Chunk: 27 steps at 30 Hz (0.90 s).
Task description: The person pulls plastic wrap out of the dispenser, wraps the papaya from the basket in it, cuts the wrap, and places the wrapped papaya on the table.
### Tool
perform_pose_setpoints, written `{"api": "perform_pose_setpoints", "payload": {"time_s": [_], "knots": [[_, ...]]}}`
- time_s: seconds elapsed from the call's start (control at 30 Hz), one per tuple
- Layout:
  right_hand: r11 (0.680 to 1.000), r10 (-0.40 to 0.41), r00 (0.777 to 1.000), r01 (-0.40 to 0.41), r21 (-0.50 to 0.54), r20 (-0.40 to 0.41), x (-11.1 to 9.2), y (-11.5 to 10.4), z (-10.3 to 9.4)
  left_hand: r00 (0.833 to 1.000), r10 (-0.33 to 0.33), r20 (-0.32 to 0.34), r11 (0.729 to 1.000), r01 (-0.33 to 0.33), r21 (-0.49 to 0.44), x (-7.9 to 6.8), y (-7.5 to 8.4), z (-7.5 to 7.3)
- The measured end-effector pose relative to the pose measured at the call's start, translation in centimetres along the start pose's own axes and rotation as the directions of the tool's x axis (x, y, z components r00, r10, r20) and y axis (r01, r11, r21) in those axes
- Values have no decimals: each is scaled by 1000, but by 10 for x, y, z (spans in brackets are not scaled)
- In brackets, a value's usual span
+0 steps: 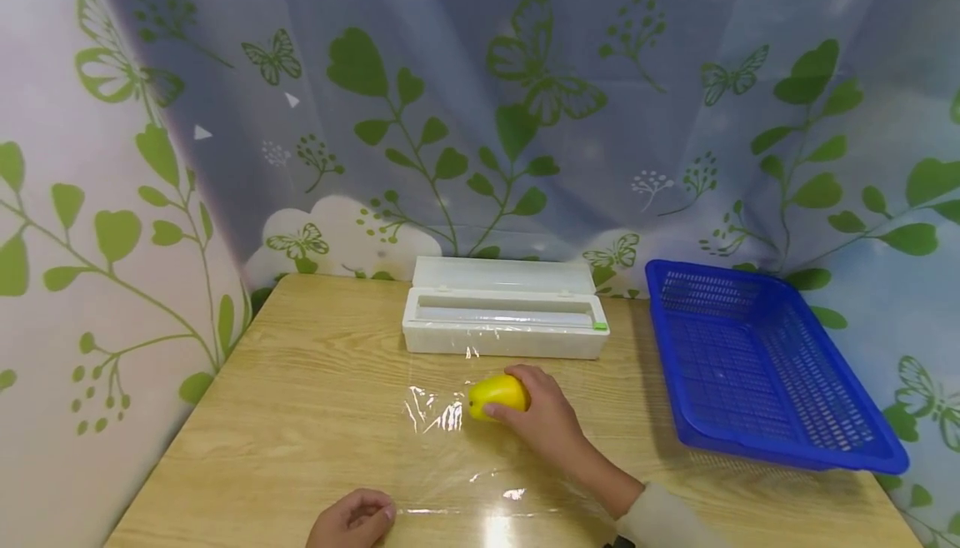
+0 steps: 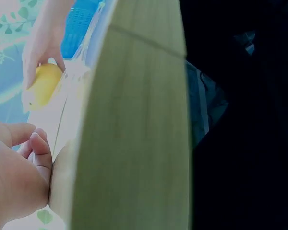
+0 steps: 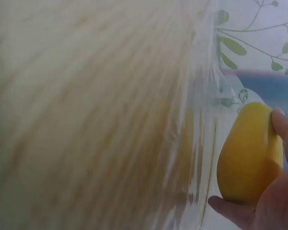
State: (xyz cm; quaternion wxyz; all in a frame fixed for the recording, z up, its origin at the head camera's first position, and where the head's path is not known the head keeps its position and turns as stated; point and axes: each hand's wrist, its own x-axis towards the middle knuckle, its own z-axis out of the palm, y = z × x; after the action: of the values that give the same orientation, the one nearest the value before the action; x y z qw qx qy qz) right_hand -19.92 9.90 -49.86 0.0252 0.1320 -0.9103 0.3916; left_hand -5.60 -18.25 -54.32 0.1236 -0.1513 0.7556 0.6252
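Note:
In the head view my right hand (image 1: 551, 419) grips a yellow mango (image 1: 497, 396) over a sheet of clear plastic wrap (image 1: 450, 465) spread across the wooden table. The right wrist view shows the mango (image 3: 247, 153) between thumb and fingers, close over the film. My left hand (image 1: 352, 520) rests at the table's near side, its fingers loosely curled beside the film's front left corner. Nothing shows between the fingers of this left hand (image 2: 24, 163) in the left wrist view. Behind the mango stands a white wrap dispenser (image 1: 502, 341) with its lid raised and the roll inside.
A blue plastic basket (image 1: 787, 448) stands on the right side of the table (image 1: 300, 365). A patterned curtain (image 1: 450, 115) with green leaves and butterflies hangs along the back and sides. The table's front edge lies close by the left hand.

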Motion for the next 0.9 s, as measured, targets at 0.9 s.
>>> {"api": "perform_pose_setpoints", "payload": {"time_s": [0.9], "knots": [[969, 110, 991, -123, -213, -70, -8, -7, 14, 1000, -13, -6, 999, 13, -32, -1, 2, 1]]}}
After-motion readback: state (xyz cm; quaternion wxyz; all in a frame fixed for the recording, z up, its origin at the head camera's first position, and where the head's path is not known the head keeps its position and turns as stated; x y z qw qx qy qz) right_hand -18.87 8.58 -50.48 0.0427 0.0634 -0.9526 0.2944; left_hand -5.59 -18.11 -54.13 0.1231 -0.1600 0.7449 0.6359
